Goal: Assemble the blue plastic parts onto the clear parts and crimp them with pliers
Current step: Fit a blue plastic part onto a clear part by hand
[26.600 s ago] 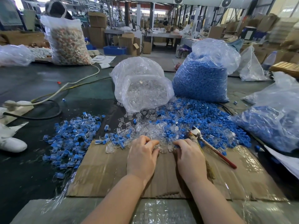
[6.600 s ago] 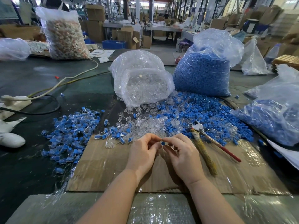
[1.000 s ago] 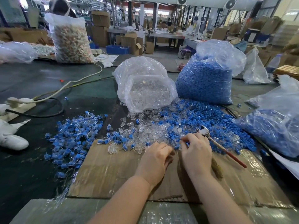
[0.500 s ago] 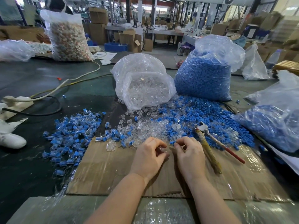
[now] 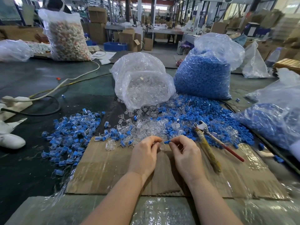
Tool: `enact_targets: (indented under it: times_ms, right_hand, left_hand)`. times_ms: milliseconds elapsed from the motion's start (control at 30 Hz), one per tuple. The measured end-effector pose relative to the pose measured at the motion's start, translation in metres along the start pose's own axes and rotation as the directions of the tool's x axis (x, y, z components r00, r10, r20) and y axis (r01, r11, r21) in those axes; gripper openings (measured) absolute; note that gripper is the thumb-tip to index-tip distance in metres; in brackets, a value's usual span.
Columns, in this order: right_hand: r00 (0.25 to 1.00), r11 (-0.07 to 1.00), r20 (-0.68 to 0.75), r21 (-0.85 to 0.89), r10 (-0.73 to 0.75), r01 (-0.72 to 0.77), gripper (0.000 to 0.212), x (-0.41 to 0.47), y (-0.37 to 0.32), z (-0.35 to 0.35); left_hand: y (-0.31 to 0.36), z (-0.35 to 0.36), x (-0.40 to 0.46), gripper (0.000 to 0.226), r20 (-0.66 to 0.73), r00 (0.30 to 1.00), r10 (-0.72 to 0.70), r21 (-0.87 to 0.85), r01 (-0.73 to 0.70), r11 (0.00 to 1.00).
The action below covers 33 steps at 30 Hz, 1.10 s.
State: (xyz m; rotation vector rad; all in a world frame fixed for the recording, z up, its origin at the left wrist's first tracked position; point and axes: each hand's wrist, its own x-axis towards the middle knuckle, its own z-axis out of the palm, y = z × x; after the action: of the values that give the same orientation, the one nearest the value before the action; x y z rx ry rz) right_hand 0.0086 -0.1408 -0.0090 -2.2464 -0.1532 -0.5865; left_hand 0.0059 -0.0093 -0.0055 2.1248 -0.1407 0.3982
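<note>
Centrally, left hand (image 5: 143, 157) pinches a clear part (image 5: 162, 146), right hand (image 5: 186, 155) a blue part (image 5: 166, 141), above cardboard (image 5: 100, 169) on a dark table (image 5: 29, 168); pliers (image 5: 209, 143) rightward, warehouse cartons (image 5: 97, 15) beyond.

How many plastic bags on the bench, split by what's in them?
Bags of blue parts: 2 (upright bag, bag at the right edge)
Bag of clear parts: 1
Bag of mixed pale and reddish pieces: 1
Contents unclear: 2 (far left, back right)
Total: 6
</note>
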Motion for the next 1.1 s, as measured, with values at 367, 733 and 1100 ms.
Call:
enact_targets:
  times_ms: [367,733,1100]
  right_hand:
    - [1.0,1.0,0.022,-0.012,0.011,-0.011,0.008,0.0001,0.0011,0.0009]
    - [0.999,1.0,0.043,-0.003,0.005,-0.005,0.008,-0.0005,-0.0013,-0.0001]
    - [0.999,1.0,0.053,0.011,0.007,-0.008,0.006,-0.0012,-0.0049,-0.0008]
  left_hand:
    - [0.0026,-0.0008,0.0001,0.015,0.004,1.0,-0.03,-0.033,0.03,0.999]
    - [0.0,-0.0022,0.0001,0.023,0.011,0.999,-0.046,-0.08,0.046,0.996]
    - [-0.0029,-0.0026,-0.0001,0.026,0.013,0.992,-0.126,-0.218,0.125,0.968]
